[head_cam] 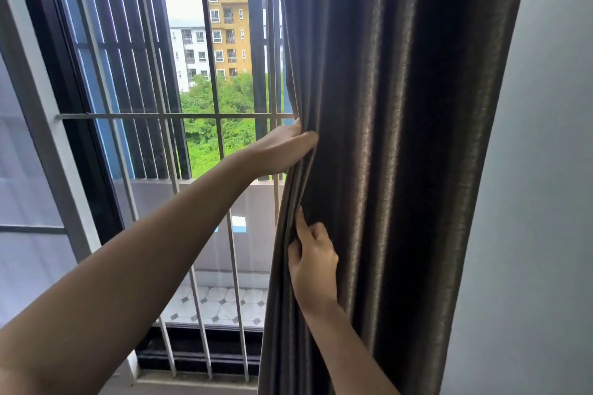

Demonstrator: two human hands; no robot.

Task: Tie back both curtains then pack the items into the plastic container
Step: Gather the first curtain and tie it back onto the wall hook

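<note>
A dark brown curtain (401,138) hangs in folds on the right side of the window, bunched toward the wall. My left hand (282,147) reaches out and grips the curtain's left edge at mid height, thumb in front and fingers behind the cloth. Lower down, my right hand (313,261) pinches the same edge, fingers curled into the folds. No tie-back, second curtain or plastic container is in view.
The window (205,106) has a grey metal grille with vertical bars and one crossbar. A dark window frame (64,106) runs down the left. A plain grey wall (539,202) lies right of the curtain. Outside are a tiled balcony floor, trees and buildings.
</note>
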